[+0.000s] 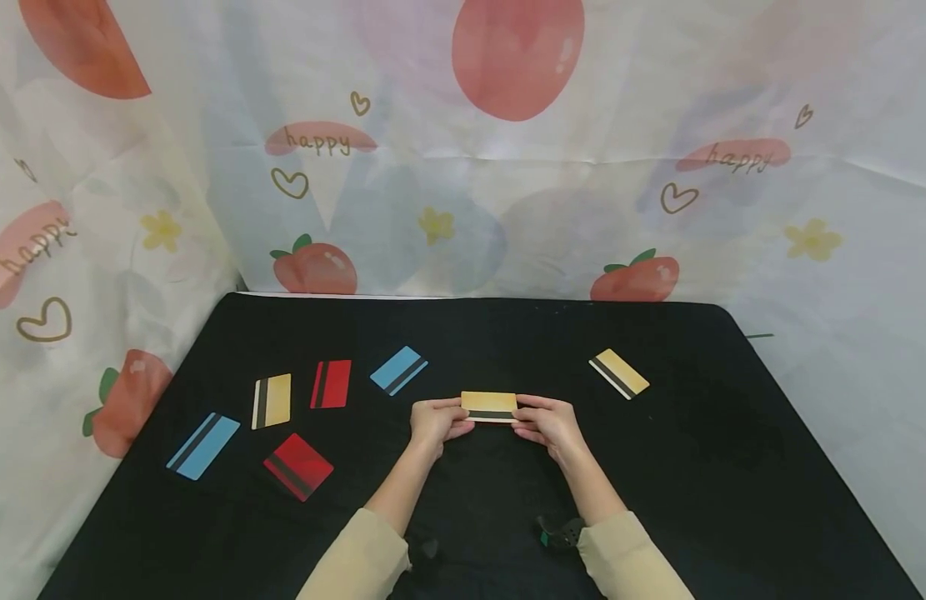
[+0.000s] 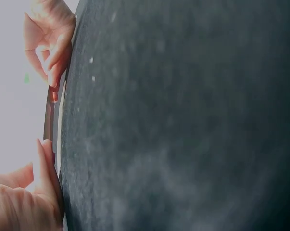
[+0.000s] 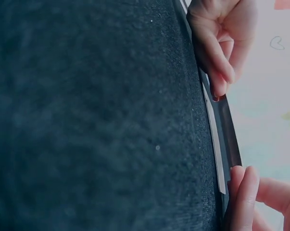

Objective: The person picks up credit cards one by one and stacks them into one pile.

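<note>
Both hands pinch one gold magnetic-stripe card point(image 1: 488, 402) between them, its dark stripe running along the near side. My left hand point(image 1: 436, 422) grips its left end with thumb and fingers. At the opposite end, the right hand point(image 1: 550, 423) does the same. Seen nearly edge-on in the left wrist view, the card point(image 2: 49, 120) spans from the left hand point(image 2: 27, 197) at the bottom to the other hand's fingertips above. The right wrist view has the card point(image 3: 230, 132) just over the black cloth, with the right hand point(image 3: 255, 202) at its lower end.
On the black table point(image 1: 703, 483) lie a gold card point(image 1: 618, 372) at right and, leftward, a blue card point(image 1: 399, 370), a red card point(image 1: 331, 384), another gold card point(image 1: 272, 401), another red card point(image 1: 299, 467) and another blue card point(image 1: 203, 446). A printed curtain point(image 1: 553, 217) hangs behind.
</note>
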Available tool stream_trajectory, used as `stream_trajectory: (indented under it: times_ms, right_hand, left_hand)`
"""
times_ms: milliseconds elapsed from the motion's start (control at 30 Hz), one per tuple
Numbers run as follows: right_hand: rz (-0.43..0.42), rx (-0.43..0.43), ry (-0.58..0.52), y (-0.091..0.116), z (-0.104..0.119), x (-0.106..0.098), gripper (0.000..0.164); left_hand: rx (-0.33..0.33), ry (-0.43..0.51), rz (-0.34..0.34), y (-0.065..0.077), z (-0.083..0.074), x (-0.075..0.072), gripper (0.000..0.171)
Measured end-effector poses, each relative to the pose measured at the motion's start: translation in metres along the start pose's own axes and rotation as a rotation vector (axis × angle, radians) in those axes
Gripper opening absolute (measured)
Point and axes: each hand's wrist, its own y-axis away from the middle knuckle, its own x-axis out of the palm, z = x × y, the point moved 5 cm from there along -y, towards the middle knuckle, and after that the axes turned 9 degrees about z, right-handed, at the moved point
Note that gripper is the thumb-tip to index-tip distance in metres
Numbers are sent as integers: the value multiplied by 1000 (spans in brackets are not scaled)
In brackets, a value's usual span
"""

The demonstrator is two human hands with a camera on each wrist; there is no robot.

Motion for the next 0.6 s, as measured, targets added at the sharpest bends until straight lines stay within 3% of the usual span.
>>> stream_trajectory:
  times_ms: [600]
  right_hand:
    - [-20,2,17,1,3,2,39]
  left_hand:
    - [17,-79,14,-1,-5,-2,22]
